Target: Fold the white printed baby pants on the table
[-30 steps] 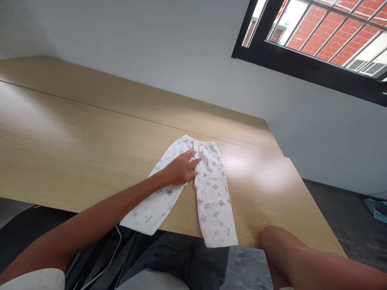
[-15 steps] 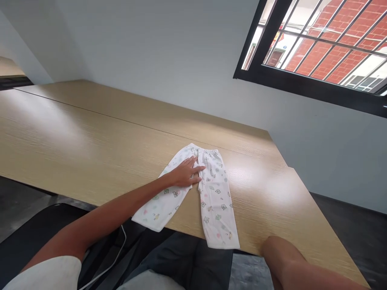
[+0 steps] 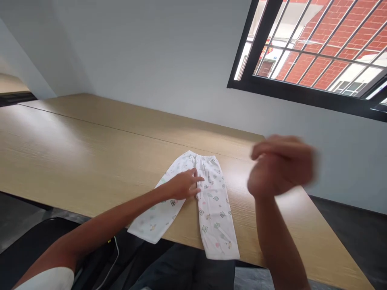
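A small pair of white printed trousers point(image 3: 213, 201) lies flat on the wooden table point(image 3: 90, 153), waistband away from me, both leg ends hanging over the near edge. My left hand point(image 3: 183, 186) rests flat on the left leg near the crotch, fingers stretched out. My right hand point(image 3: 279, 165) is raised in the air to the right of the trousers, blurred by motion, with its fingers curled; nothing shows in it.
A grey wall runs behind the table, with a black-framed barred window point(image 3: 302, 56) at upper right. A white cable point(image 3: 113, 257) and my dark-clothed lap lie below the table's near edge. Dark floor point(image 3: 356, 233) shows to the right.
My right arm has lifted from below the table edge up into the air beside the trousers. My left hand stays pressed on the left leg.
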`<state>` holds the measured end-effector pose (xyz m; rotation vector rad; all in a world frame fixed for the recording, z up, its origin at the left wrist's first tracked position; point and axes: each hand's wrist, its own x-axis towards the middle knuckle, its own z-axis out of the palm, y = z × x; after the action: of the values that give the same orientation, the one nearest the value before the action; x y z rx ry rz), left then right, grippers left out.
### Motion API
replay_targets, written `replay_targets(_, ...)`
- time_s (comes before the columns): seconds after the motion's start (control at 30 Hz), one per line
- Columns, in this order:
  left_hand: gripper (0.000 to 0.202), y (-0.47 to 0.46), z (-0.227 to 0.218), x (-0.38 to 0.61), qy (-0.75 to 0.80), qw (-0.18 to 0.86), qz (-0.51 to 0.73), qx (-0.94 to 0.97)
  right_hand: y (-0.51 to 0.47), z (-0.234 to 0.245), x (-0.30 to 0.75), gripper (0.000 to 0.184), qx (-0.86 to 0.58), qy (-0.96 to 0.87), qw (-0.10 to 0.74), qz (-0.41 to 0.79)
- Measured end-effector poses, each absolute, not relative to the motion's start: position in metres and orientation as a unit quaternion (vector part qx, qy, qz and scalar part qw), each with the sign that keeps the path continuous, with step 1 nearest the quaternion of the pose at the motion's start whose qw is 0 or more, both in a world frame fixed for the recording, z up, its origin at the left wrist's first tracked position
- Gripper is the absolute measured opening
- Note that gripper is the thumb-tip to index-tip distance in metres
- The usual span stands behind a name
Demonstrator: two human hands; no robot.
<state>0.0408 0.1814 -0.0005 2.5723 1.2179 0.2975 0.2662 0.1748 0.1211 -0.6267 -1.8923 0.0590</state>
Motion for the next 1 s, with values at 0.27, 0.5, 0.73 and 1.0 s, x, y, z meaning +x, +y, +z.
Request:
replay_targets(0.27,0.066,0.115,-0.012,0.083,0.445,0.153,-0.02,0.882,0.282,0.013,0.214,0.041,-0.335,-0.931,0.128,0.065)
replay_targets(0.5,0.039,0.153,-0.017,0.026,0.427,0.211,0.065,0.877,0.305,-0.025,0.248,0.048,-0.418,-0.898,0.121,0.065)
replay_targets(0.73,0.039,0.256,0.002,-0.06,0.415,0.36,0.056,0.834,0.314,-0.005,0.292,0.03,-0.516,-0.847,0.084,0.09)
replay_targets(1.0,0.043,0.265,-0.029,-0.058,0.421,0.342,0.2,0.816,0.255,-0.028,0.328,0.03,-0.464,-0.867,0.146,0.11)
